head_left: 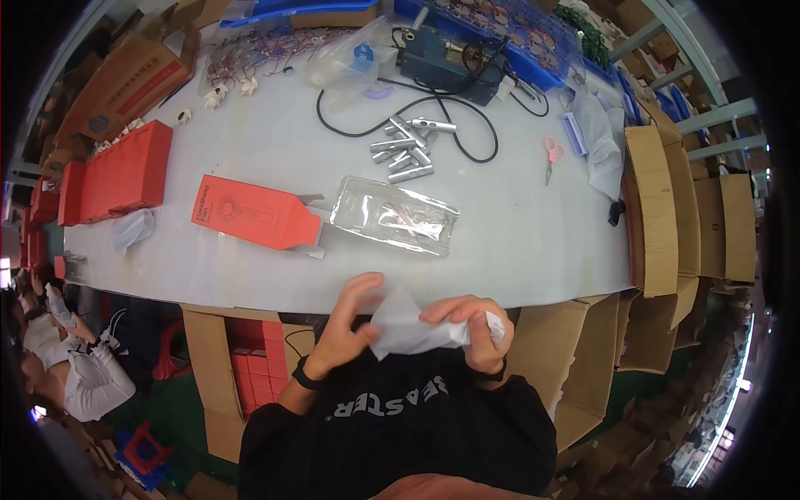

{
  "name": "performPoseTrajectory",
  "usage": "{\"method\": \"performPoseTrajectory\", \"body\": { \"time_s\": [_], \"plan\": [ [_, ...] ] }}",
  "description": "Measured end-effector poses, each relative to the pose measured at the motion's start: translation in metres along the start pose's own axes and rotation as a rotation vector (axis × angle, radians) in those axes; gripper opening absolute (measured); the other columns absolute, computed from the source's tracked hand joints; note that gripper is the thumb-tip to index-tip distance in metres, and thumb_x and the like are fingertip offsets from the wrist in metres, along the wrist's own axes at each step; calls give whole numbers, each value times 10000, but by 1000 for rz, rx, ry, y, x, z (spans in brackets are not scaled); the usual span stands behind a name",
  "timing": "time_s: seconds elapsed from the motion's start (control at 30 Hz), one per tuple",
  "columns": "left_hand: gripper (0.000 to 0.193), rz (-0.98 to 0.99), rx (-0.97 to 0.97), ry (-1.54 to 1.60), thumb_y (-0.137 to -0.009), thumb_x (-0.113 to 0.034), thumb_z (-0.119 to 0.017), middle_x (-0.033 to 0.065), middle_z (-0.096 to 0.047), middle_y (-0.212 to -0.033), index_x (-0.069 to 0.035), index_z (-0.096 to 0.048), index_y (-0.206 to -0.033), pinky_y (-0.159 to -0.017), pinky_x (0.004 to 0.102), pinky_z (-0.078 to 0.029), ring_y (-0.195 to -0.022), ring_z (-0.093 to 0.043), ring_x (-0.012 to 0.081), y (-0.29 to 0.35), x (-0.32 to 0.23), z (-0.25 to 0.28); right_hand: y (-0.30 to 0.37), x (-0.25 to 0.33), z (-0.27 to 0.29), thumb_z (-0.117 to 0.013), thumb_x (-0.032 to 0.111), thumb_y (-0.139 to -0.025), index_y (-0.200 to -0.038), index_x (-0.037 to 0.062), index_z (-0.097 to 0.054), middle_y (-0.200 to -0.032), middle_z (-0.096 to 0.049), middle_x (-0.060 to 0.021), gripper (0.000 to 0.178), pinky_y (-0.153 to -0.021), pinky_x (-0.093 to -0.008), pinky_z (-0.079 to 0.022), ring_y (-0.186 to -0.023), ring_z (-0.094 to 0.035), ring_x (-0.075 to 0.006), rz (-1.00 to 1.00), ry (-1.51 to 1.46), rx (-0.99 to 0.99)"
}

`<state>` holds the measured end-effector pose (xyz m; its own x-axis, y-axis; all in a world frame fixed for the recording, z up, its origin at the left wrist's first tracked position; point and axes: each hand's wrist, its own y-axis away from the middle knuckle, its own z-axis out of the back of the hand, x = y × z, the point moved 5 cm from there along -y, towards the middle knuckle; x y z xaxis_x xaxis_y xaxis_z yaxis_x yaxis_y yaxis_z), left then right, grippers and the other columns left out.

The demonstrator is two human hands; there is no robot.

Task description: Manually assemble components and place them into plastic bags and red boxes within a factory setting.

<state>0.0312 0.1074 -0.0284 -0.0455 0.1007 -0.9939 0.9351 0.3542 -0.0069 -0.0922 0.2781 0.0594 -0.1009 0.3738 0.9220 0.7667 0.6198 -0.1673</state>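
My right hand (pixel 472 331) grips a white object in a thin, translucent plastic bag (pixel 410 330), just off the table's near edge. Most of what is inside the bag is hidden. Beside the loose end of the bag, my left hand (pixel 348 327) is open, thumb and fingers spread apart; its thumb is close to the plastic. On the table ahead lies a red box (pixel 254 212) with its end flaps open. To its right is a clear plastic tray (pixel 354 210) with a small clear packet (pixel 408 221) inside.
Several silver tubes (pixel 408 146) are piled mid-table before a dark machine (pixel 446 62) with a looping black cable. Pink-handled scissors (pixel 552 152) lie at right. Red boxes (pixel 125 175) stand at left. Cardboard cartons (pixel 558 375) flank the table; a person in white (pixel 93 379) sits at left.
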Motion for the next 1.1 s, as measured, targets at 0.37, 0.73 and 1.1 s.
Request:
{"method": "performPoseTrajectory", "body": {
  "time_s": [0.37,0.73,1.1],
  "plan": [
    [746,220,240,126,-833,-369,-812,178,-589,-1294,-4,-499,-1403,-1009,467,-505,-1180,-606,337,12,-20,16,-20,27,-7,-534,254,-1072,-1038,-21,-705,-1033,-701,-250,326,-845,-382,-536,-957,-678,-292,315,755,232],
    [699,-899,-184,-721,-768,-256,-872,180,-446,-1395,-66,-525,-1345,-1027,505,-490,-1145,-577,407,26,-30,22,-15,-28,6,-555,88,-1041,-1165,-11,-690,-1163,-689,-175,209,-906,-369,-535,-1051,-666,-285,-289,-3,-158],
    [1067,-130,-473,348,-764,-468,-881,210,-363,-1520,-38,-285,-1537,-1102,495,-433,-1289,-522,368,11,-8,11,-2,-51,9,-599,105,-1025,-1095,-5,-671,-1135,-673,-173,149,-1053,-468,-469,-1164,-627,-340,-44,-516,-127]
  ]
}}
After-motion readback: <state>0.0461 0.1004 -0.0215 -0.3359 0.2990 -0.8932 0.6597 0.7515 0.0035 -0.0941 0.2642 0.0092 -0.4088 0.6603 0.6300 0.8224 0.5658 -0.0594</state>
